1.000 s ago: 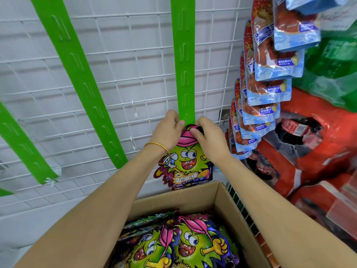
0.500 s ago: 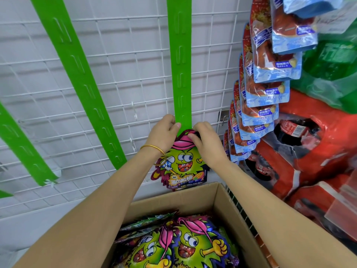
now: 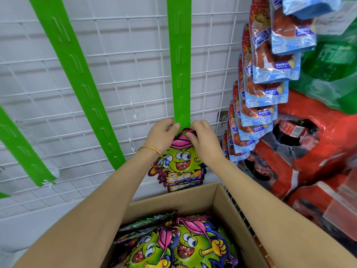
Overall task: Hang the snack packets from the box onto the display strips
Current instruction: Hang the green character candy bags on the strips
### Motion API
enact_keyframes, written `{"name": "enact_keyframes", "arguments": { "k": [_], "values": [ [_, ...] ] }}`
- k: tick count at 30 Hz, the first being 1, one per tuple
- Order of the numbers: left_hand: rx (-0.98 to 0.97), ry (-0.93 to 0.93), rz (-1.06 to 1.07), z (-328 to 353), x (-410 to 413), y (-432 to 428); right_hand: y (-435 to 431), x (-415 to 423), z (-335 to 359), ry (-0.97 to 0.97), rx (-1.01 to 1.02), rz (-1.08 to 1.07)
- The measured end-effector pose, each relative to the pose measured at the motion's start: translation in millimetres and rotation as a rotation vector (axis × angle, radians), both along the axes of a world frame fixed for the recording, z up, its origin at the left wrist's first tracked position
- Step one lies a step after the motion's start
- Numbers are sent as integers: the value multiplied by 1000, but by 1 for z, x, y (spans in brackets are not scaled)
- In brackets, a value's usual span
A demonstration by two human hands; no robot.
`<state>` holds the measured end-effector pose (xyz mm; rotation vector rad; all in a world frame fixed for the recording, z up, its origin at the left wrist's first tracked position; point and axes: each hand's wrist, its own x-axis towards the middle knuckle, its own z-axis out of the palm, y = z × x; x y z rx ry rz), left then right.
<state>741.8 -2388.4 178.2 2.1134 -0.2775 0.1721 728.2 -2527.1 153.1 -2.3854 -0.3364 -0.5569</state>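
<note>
Above the fingers the display strip is plain bright green, below them the snack packet shows a yellow-green cartoon face, pink cap and purple border, and to their right the hanging packets are blue and red.

Left grip and right grip side by side, both curled, pinching

The top edge of the snack packet and the lower end of the middle display strip lie behind the left hand and the right hand, so whether the packet's hole sits on a tab cannot be told. That strip runs out past the top edge. The box and the packets in the box are cut off at the bottom, partly under the left forearm. Small print on the blue packets is unreadable.
</note>
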Motion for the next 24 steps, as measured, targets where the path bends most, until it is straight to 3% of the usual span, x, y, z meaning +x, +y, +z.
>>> {"name": "enact_keyframes", "arguments": {
  "k": [9, 11, 14, 15, 16, 20, 24],
  "values": [
    [-19, 13, 24, -14, -7, 3, -6, 3, -18, 123, -46, -50],
    [-16, -2, 15, -13, -16, 5, -10, -4, -16, 46, -53, -103],
    [116, -249, 96, -23, -35, 17, -14, -33, -29, -254, -134, -212],
    [147, -323, 139, -28, -43, 21, -13, -45, -39, -276, -171, -199],
    [149, -364, 176, -36, -53, 26, -11, -56, -52, -180, -206, -132],
    [71, -320, 198, -74, -94, 44, -2, -77, -109, 724, -301, 85],
    [77, -170, 223, -116, -123, 66, -12, -86, -154, 1010, -503, 1]
  ]
}}
